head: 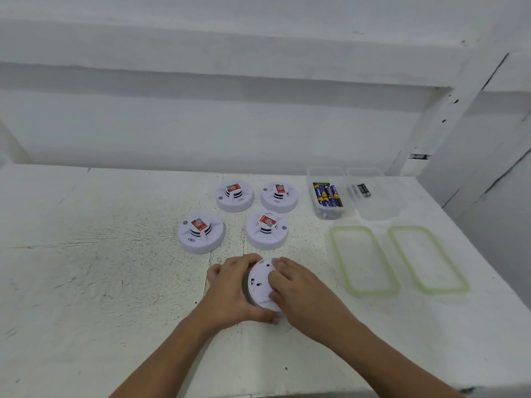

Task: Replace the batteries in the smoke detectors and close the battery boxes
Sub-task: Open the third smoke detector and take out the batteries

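Observation:
A white round smoke detector (260, 282) lies back side up on the white table (100, 282) near the front. My left hand (232, 291) grips its left rim, thumb at the near edge. My right hand (298, 291) rests flat on its back, covering the right half. Several more white detectors with red stickers stand face up behind it, among them one at the left (201, 232), one in the middle (266, 229) and one further back (235, 195). A clear box (316, 173) holds several blue-and-yellow batteries (327, 194). A second clear box (382, 208) holds two dark batteries (363, 190).
Two clear lids with green rims lie flat to the right of my hands, one (363, 261) nearer and one (428, 259) further right. A white wall rises behind the table. A white post (448, 116) stands at the back right corner.

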Available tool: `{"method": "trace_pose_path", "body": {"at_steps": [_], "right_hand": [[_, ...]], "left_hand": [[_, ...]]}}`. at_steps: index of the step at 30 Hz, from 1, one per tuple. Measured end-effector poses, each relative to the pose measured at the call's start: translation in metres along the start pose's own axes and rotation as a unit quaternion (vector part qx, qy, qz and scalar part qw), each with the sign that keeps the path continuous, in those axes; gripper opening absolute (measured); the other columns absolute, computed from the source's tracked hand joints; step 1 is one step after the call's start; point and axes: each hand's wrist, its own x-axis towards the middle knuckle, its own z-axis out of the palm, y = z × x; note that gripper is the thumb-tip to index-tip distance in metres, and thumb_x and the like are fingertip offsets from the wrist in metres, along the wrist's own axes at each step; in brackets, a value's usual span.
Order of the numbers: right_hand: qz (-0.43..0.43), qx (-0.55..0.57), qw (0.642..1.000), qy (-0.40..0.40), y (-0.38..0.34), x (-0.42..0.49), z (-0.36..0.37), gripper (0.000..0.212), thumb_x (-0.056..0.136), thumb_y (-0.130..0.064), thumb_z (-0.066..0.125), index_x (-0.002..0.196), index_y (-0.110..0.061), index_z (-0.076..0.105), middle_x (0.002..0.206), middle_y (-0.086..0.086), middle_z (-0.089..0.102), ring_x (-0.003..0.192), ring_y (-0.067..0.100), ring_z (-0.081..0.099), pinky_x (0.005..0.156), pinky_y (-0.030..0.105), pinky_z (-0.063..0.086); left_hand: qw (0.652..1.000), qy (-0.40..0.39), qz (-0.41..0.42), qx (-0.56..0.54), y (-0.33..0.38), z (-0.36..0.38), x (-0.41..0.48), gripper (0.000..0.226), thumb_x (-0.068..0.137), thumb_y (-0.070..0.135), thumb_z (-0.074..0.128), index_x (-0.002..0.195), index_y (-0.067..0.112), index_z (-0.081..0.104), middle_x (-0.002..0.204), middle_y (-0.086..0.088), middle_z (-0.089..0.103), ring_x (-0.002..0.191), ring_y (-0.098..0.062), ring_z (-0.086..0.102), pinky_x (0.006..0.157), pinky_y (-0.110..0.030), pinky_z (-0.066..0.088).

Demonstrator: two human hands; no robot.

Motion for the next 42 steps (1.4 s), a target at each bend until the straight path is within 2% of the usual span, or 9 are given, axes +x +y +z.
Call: {"method": "trace_pose_path", "body": {"at_steps": [5,8,16,18,22,26,33,38,42], "right_hand": [[0.019,0.036,0.998,-0.058,0.001,-0.001,-0.001,0.043,0.094,-0.036,0.027,0.116,-0.005,0.047,0.155,0.012,0.026,0.147,0.021,0.013,0.113,0.027,0.022],[0.024,0.046,0.996,-0.071,0.003,-0.001,-0.002,0.035,0.101,-0.031,0.034,0.125,-0.007,0.043,0.159,0.005,0.017,0.147,0.013,0.005,0.111,0.022,0.022],[0.042,0.11,0.99,-0.078,0.011,0.005,-0.009,0.034,0.095,-0.023,0.049,0.127,-0.01,0.046,0.142,-0.003,0.041,0.133,0.013,0.033,0.096,0.016,0.03],[0.041,0.122,0.987,-0.097,0.016,0.006,-0.018,0.034,0.093,-0.022,0.052,0.126,-0.018,0.046,0.144,-0.008,0.039,0.131,0.013,0.037,0.102,0.025,0.035],[-0.015,0.047,0.987,-0.156,0.023,0.009,-0.029,0.042,0.098,-0.018,0.044,0.139,-0.022,0.038,0.156,-0.008,0.022,0.142,0.01,0.021,0.107,0.025,0.029],[-0.055,0.026,0.987,-0.151,0.025,0.005,-0.023,0.024,0.097,-0.006,0.041,0.118,-0.016,0.046,0.159,-0.005,0.015,0.147,0.007,0.005,0.101,0.028,0.038],[-0.049,0.034,0.983,-0.176,0.026,0.006,-0.019,0.043,0.089,0.007,0.038,0.128,-0.009,0.04,0.16,-0.004,0.006,0.144,0.001,-0.01,0.105,0.035,0.037],[-0.061,0.036,0.979,-0.192,0.032,0.01,-0.02,0.059,0.088,0.008,0.04,0.143,-0.009,0.028,0.16,-0.01,-0.003,0.145,0.002,-0.008,0.107,0.031,0.036],[-0.081,0.049,0.977,-0.193,0.038,0.014,-0.02,0.052,0.088,0.007,0.043,0.136,-0.011,0.035,0.16,-0.013,-0.001,0.145,0.001,-0.006,0.104,0.026,0.037]], "left_hand": [[1.0,-0.006,0.017,-0.009,0.004,-0.002,0.002,0.083,0.036,0.063,0.082,0.107,0.066,0.039,0.111,0.036,0.053,0.111,0.021,0.036,0.098,-0.018,0.012],[1.0,-0.005,0.027,-0.012,0.007,-0.004,0.004,0.084,0.038,0.059,0.084,0.105,0.074,0.035,0.112,0.04,0.05,0.106,0.018,0.041,0.095,-0.012,0.012],[1.0,-0.007,0.013,-0.019,0.006,0.001,0.004,0.075,0.036,0.061,0.079,0.103,0.059,0.044,0.112,0.042,0.047,0.1,0.026,0.033,0.097,-0.023,0.02],[1.0,-0.006,0.005,-0.025,0.004,0.001,0.003,0.078,0.035,0.061,0.078,0.105,0.059,0.043,0.102,0.037,0.056,0.097,0.031,0.028,0.098,-0.027,0.022],[1.0,-0.013,0.001,-0.019,0.001,0.0,0.004,0.087,0.037,0.056,0.084,0.112,0.056,0.04,0.109,0.033,0.054,0.1,0.029,0.027,0.1,-0.031,0.02],[1.0,-0.024,-0.006,-0.017,0.0,-0.001,0.006,0.086,0.034,0.064,0.079,0.11,0.06,0.039,0.105,0.035,0.054,0.103,0.026,0.03,0.102,-0.025,0.015],[0.999,-0.037,-0.01,-0.005,0.001,-0.003,0.009,0.087,0.032,0.065,0.079,0.106,0.065,0.034,0.099,0.036,0.054,0.104,0.026,0.028,0.098,-0.012,0.007],[0.999,-0.037,0.0,-0.004,0.004,-0.004,0.009,0.086,0.032,0.063,0.08,0.105,0.064,0.033,0.098,0.038,0.052,0.104,0.029,0.028,0.095,-0.005,0.001],[0.999,-0.045,-0.009,-0.001,-0.001,-0.002,0.01,0.091,0.031,0.067,0.078,0.109,0.067,0.031,0.106,0.038,0.051,0.107,0.025,0.024,0.095,-0.004,-0.001]]}}
